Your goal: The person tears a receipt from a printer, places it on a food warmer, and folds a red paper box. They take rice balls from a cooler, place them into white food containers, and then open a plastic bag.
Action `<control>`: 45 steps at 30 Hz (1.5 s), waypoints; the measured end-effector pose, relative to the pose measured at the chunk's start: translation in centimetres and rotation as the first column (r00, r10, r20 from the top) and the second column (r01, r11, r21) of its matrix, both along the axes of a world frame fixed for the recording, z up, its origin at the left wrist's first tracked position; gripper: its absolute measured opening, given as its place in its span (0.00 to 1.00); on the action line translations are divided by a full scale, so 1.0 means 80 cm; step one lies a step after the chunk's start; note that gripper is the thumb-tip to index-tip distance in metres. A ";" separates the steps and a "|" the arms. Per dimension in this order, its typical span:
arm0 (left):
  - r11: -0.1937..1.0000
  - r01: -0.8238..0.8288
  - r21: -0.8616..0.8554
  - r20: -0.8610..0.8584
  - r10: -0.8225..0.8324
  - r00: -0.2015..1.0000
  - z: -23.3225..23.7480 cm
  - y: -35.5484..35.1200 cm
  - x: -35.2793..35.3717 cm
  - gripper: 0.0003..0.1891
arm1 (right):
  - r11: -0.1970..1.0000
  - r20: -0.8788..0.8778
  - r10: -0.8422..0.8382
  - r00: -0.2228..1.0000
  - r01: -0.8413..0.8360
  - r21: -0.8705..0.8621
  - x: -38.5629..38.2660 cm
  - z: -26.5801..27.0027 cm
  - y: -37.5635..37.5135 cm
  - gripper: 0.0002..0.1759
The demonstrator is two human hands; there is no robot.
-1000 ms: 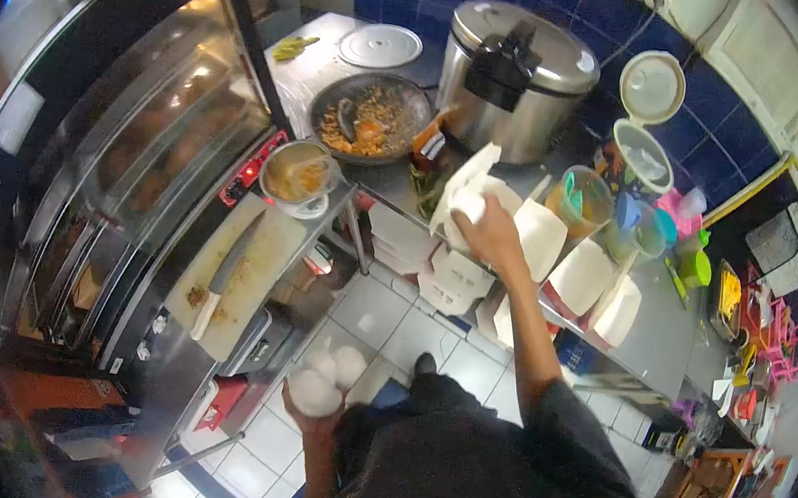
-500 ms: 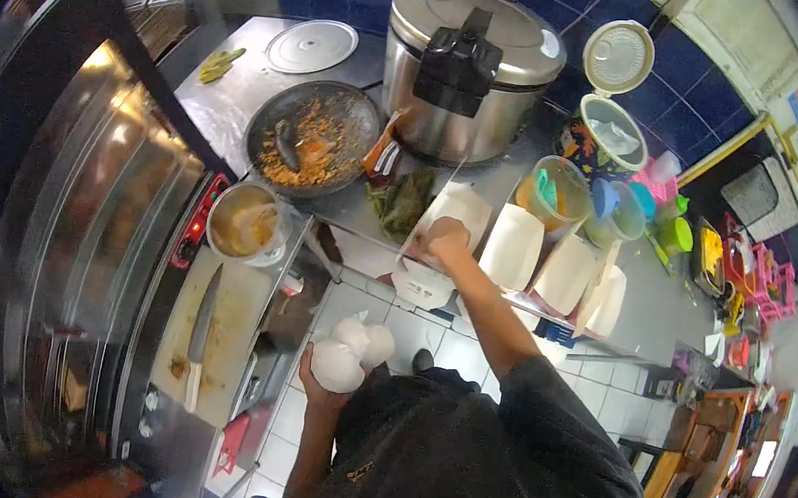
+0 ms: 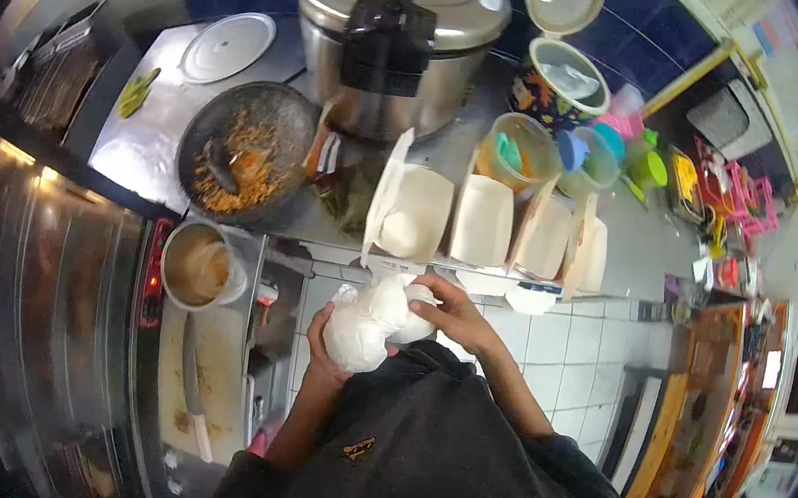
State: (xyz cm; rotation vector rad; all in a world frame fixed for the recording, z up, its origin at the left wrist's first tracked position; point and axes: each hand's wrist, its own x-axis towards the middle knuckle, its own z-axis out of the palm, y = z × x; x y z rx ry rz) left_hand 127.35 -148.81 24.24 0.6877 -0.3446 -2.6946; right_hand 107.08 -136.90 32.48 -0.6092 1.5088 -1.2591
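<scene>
Several round white wrapped bundles (image 3: 357, 336) are held close in front of the dark shirt. My left hand (image 3: 325, 339) is curled around the left one. On the right, my right hand (image 3: 451, 312) has its fingers wrapped on another white bundle (image 3: 418, 322). Just beyond the hands, at the counter's edge, stands an open white box (image 3: 422, 202) with a round white item (image 3: 406, 234) inside. More open boxes (image 3: 483, 221) stand in a row to its right, and no contents are visible in them.
A pan of reddish-brown food (image 3: 250, 158), a large steel cooker (image 3: 398, 42) and green leaves (image 3: 353, 206) are on the counter. At the left are a tub (image 3: 198, 264) and a knife (image 3: 193, 378) on a cutting board (image 3: 224, 357). Plastic containers (image 3: 518, 154) stand behind the boxes.
My right hand has moved back from the leftmost box to the white bundles; a round white item now shows in that box. My left hand has risen with the bundles, and the view has shifted.
</scene>
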 end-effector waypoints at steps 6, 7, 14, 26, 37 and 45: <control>0.976 0.024 -0.217 0.023 -0.019 1.000 -0.018 -0.020 -0.018 0.54 | 0.933 -0.200 -0.361 0.911 0.353 -0.073 -0.049 0.034 0.040 0.26; 0.943 0.031 -0.332 0.044 -0.017 0.999 -0.024 -0.024 -0.017 0.56 | 0.890 -0.224 -0.452 0.864 0.421 -0.174 -0.065 0.025 0.045 0.26; 0.998 0.054 0.030 -0.044 -0.052 0.998 -0.028 -0.032 -0.011 0.39 | 0.909 -0.748 -0.309 0.587 0.413 -0.052 -0.185 -0.018 -0.004 0.32; 0.896 -0.057 -0.441 -0.032 0.048 0.998 0.018 -0.021 -0.017 0.35 | 0.819 -0.433 -0.351 0.830 0.496 0.288 -0.196 -0.120 -0.033 0.30; 0.959 0.268 0.091 0.021 -0.271 0.962 0.070 -0.009 -0.095 0.37 | 1.000 -0.326 -0.018 0.945 0.018 -0.001 -0.057 0.020 0.049 0.33; 0.844 0.535 -0.042 -0.112 -0.536 0.837 0.109 0.073 -0.224 0.37 | 0.943 0.084 -0.322 0.943 0.327 -0.057 -0.111 0.028 0.147 0.29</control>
